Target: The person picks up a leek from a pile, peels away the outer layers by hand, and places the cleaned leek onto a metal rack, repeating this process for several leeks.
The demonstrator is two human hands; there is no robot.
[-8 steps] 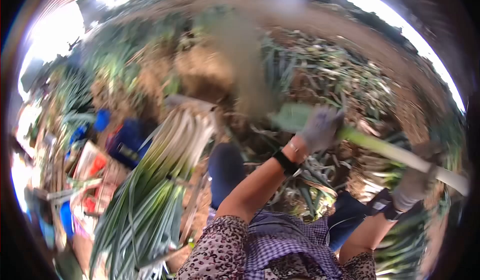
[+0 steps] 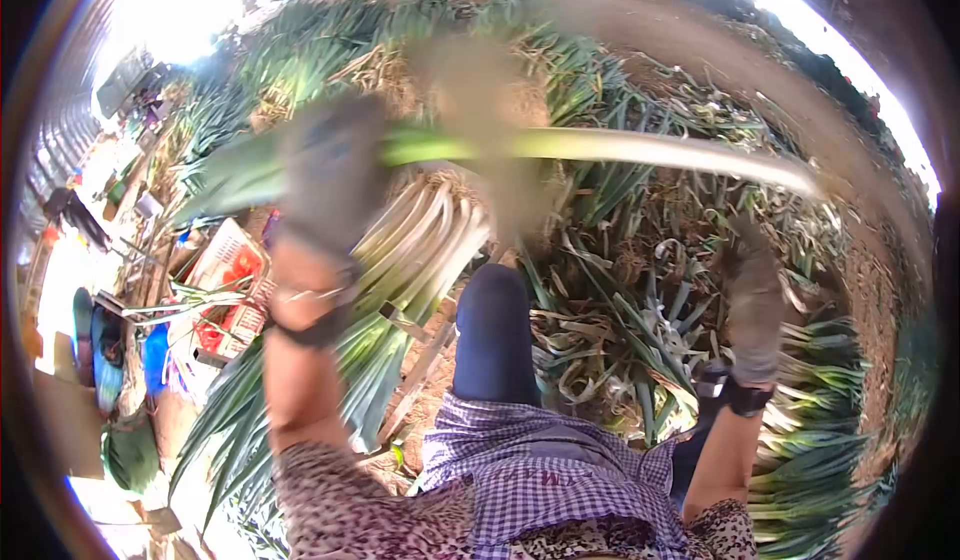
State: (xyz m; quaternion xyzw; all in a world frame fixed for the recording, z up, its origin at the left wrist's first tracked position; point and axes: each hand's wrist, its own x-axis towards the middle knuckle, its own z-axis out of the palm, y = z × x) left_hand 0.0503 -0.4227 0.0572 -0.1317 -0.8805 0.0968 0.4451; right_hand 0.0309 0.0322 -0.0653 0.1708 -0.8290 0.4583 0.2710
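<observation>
My left hand (image 2: pixel 335 175), in a grey glove and blurred by motion, is closed round the green leafy part of a long leek (image 2: pixel 650 150). The leek lies nearly level across the upper view, its white end pointing right. Below that end my gloved right hand (image 2: pixel 754 310) is apart from the leek, over the leaf litter. Its blurred fingers look stretched forward, with nothing visible in them. Under my left forearm a bundle of leeks (image 2: pixel 420 235) rests on a rack (image 2: pixel 415 380), white ends away from me.
Leek trimmings (image 2: pixel 620 320) cover the ground ahead. A row of leeks (image 2: pixel 815 430) lies at the right. Standing leeks (image 2: pixel 310 50) line the back. At the left are a red and white crate (image 2: pixel 225 270) and a green bag (image 2: pixel 130 455). A smear blurs the upper middle.
My left hand has swung left and forward with the leek. My right hand has let go of the leek's white end and moved a little left. The view has shifted.
</observation>
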